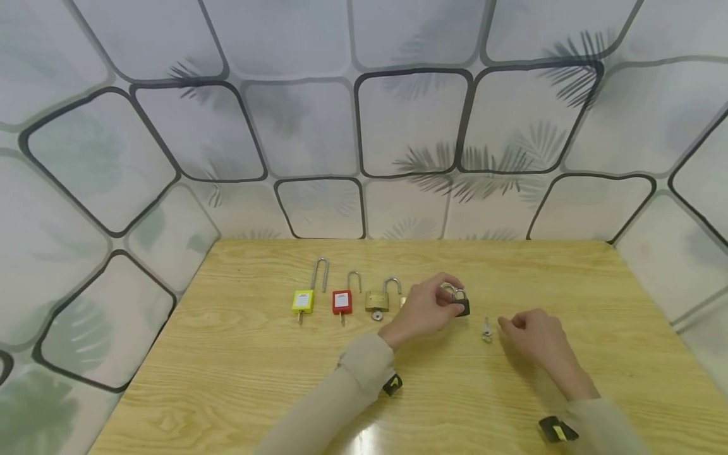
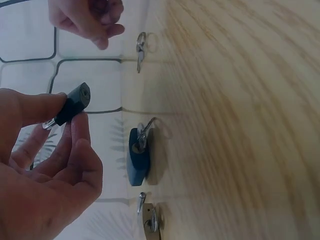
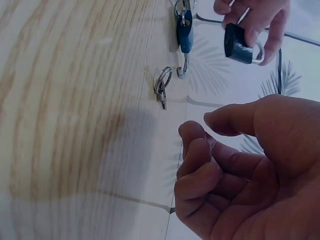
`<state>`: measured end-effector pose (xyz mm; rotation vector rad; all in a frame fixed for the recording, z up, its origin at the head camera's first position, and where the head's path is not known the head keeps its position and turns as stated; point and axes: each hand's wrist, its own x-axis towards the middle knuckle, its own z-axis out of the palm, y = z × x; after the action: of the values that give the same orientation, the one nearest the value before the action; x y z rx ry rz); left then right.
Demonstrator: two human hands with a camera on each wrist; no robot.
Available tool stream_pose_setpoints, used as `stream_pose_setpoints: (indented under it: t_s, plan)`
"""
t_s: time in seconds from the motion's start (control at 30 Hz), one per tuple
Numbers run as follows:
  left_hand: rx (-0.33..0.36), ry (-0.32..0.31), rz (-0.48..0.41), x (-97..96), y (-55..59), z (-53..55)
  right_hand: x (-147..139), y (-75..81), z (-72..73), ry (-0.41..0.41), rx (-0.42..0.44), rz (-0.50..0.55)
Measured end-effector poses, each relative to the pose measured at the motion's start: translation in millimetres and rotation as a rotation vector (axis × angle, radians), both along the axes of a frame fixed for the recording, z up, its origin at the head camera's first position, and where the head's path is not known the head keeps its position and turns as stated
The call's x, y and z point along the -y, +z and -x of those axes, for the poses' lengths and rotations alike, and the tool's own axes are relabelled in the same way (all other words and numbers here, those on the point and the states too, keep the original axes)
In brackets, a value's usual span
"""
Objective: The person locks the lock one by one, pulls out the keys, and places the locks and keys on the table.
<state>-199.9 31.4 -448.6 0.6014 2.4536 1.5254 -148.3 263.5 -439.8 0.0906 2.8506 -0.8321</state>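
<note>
- Head view: a person's left hand [image 1: 426,306] holds a small black padlock [image 1: 463,307] between thumb and fingers, with the lock clear of the wooden table [image 1: 227,379].
- From where I'm standing, the right hand [image 1: 537,338] has nothing in it; its fingers curl loosely, and the right wrist view shows a narrow gap between thumb and forefinger.
- A ring of keys [image 1: 486,330] lies on the wood between the held lock and the right hand, just beside those fingertips but not touching them.
- You can see the keyhole at the end of the held lock in the left wrist view; I can't tell whether its shackle is fastened.
- Below the left hand, a dark padlock [image 2: 137,157] rests on the table with a key in it, its shackle sticking out.
- Over on the left, a yellow padlock [image 1: 303,301], a red padlock [image 1: 342,302] and a brass padlock [image 1: 377,301] sit in a row, spaced apart, each with its shackle open and a key at its lower end.
- Pale sleeves [image 1: 324,404] cover both forearms, and a leaf-patterned cloth [image 1: 318,38] hangs around the table.
</note>
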Motion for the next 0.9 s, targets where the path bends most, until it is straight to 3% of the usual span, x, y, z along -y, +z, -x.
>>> stream_pose_setpoints:
  t_s: [0.33,0.57,0.9]
  plan:
    - [-0.023,-0.012,0.051,-5.5,0.6,8.4,4.1,11.6,1.1,0.027,-0.009,0.011]
    - [-0.03,-0.06,0.077,-18.6,2.2,16.5,-1.5,17.4,-0.2,0.047,-0.021,-0.006]
    - [-0.087,-0.081,0.232,-38.3,-4.5,31.1,-9.3,19.4,0.4,0.05,0.006,-0.015]
